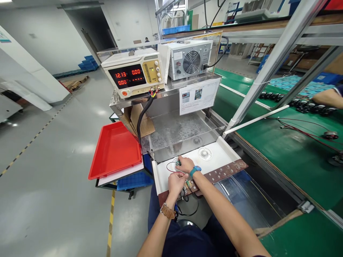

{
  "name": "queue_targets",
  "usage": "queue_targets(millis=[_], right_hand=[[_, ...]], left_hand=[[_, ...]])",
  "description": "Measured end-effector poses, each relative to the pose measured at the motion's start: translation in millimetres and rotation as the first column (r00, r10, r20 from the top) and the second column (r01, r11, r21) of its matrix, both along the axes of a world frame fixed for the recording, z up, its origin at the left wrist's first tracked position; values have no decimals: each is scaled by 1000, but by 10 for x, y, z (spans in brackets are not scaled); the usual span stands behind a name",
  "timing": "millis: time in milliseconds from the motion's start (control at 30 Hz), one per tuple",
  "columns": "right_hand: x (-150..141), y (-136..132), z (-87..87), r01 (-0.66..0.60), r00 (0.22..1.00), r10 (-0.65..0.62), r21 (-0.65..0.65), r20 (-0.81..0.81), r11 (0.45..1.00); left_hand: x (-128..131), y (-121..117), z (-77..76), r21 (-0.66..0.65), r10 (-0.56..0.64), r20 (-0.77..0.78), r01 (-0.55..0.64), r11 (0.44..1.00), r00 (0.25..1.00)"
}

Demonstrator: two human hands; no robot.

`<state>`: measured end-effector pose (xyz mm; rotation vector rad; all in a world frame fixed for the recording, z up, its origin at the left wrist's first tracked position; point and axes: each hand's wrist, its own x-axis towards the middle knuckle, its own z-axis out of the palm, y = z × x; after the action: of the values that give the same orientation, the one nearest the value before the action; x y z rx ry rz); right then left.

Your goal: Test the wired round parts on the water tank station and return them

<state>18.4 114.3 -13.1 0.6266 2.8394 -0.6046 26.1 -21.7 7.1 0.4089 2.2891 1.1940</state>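
My right hand (186, 165) is closed on a small part with a green circuit board (178, 162), mostly covered by the fingers, over the left side of the white fixture tray (221, 154). A thin black wire (167, 165) and a red wire (175, 172) loop from the part toward my left hand (176, 184). The left fingers are pinched on the wire ends at the brown terminal strip (214, 175). Close by the left fingertips is a green clip (188, 184) on the strip. A round clear holder (205, 153) sits in the tray, right of my right hand.
Behind the tray, a power supply (131, 73) showing 12.13 and a grey fan-backed unit (190, 60) stand on a metal shelf. A red bin (116, 150) is at left. Slanting past on the right is a metal post (252, 67); a co-worker's arm (328, 98) reaches over the green conveyor (294, 142).
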Motion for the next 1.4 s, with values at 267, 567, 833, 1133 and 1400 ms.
queue_targets(millis=[267,567,833,1133,1400], right_hand=[[-3,-5,-15,7,1000,-7,8,-23,1000],[-5,-46,-21,15,999,-15,3,-51,1000],[0,-73,4,18,998,-18,-3,-54,1000],[-1,-97,16,13,998,-13,-7,-63,1000],[0,-100,25,27,998,-28,-18,-57,999]], left_hand=[[-4,-3,-7,1,13,18,-13,1000,1000],[14,-16,8,15,29,1,-29,999,1000],[-17,-24,-102,4,29,2,-29,1000,1000],[-32,-21,-191,28,52,17,-53,998,998],[-34,-25,-195,24,56,23,-56,998,998]])
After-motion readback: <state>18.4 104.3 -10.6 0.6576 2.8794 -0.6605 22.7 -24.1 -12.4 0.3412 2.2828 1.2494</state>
